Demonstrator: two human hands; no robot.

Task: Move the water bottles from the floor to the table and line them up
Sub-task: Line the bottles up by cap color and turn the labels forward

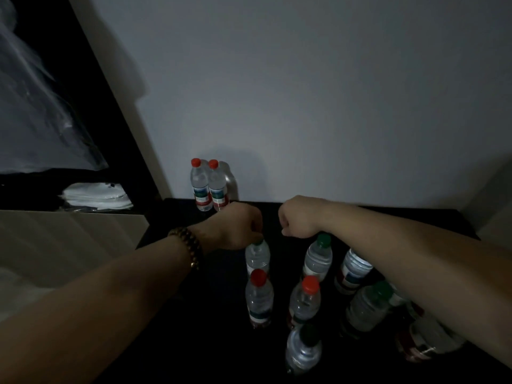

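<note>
Several clear water bottles stand on a dark table (415, 217). Two red-capped bottles (209, 187) stand side by side at the back left, against the wall. The others form a loose cluster near me. My left hand (235, 225), with a beaded bracelet on the wrist, curls its fingers over the top of a green-capped bottle (257, 254). My right hand (299, 217) is a fist with nothing visible in it, just in front of another green-capped bottle (318, 259). My right forearm crosses over the bottles on the right.
A pale wall (304, 106) rises right behind the table. To the left stands a dark frame (91, 87) with clear plastic sheeting, and folded white cloth (97, 196) lies below it. A light surface (55, 245) lies left of the table.
</note>
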